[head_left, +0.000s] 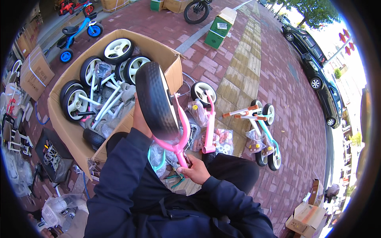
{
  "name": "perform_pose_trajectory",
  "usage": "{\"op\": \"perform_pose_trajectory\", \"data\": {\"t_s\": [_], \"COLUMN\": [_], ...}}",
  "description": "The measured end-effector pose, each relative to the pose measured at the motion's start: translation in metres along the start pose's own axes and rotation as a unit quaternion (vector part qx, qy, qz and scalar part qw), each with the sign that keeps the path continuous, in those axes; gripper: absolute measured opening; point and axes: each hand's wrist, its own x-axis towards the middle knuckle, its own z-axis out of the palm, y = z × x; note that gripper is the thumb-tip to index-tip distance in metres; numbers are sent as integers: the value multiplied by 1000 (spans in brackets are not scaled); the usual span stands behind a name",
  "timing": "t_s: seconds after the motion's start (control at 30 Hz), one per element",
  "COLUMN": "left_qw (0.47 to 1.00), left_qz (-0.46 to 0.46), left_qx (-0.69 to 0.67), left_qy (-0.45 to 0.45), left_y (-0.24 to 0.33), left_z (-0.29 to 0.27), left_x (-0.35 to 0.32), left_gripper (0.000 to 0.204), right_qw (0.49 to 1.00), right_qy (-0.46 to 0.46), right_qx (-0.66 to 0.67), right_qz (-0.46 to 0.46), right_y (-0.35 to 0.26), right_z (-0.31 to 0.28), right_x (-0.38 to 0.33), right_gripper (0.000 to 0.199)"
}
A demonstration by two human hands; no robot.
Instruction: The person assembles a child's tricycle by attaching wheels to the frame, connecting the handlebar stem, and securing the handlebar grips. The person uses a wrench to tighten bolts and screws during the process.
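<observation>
My right hand (195,169) is closed round the stem of a pink bike fork (183,135), whose prongs point up and away from me. A black-tyred wheel (156,101) with a pale hub stands at the prongs; whether it is fastened there I cannot tell. At the wheel's left side, my left hand (139,119) grips it, with its fingers mostly hidden behind the tyre. Just beyond lies a pink frame (209,123) with a white-hubbed wheel (203,94) at its far end. Green-handled pliers (175,180) rest on the ground between my legs.
A large cardboard box (65,131) of wheels and white tubes stands at my left. Bagged parts (224,142) lie ahead, with an assembled balance bike (264,133) to the right. A blue tricycle (75,33) and a green box (220,28) stand farther off. Cars (313,71) line the road.
</observation>
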Motion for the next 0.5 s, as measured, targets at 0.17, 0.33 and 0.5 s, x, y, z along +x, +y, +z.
{"op": "perform_pose_trajectory", "data": {"t_s": [0.17,0.33,0.5], "left_qw": [994,805,584], "left_qz": [-39,225,34], "left_qx": [80,543,738], "left_qy": [58,81,-336], "left_y": [-8,-30,-81], "left_z": [-7,-16,-17], "left_x": [8,-27,-89], "left_gripper": [65,28,55], "right_qw": [996,995,980], "right_qy": [-31,-17,-39], "right_qx": [67,70,91], "right_qz": [-49,72,175], "right_y": [-13,-14,-9], "right_z": [2,-8,-23], "right_x": [-16,-14,-18], "right_gripper": [21,16,27]}}
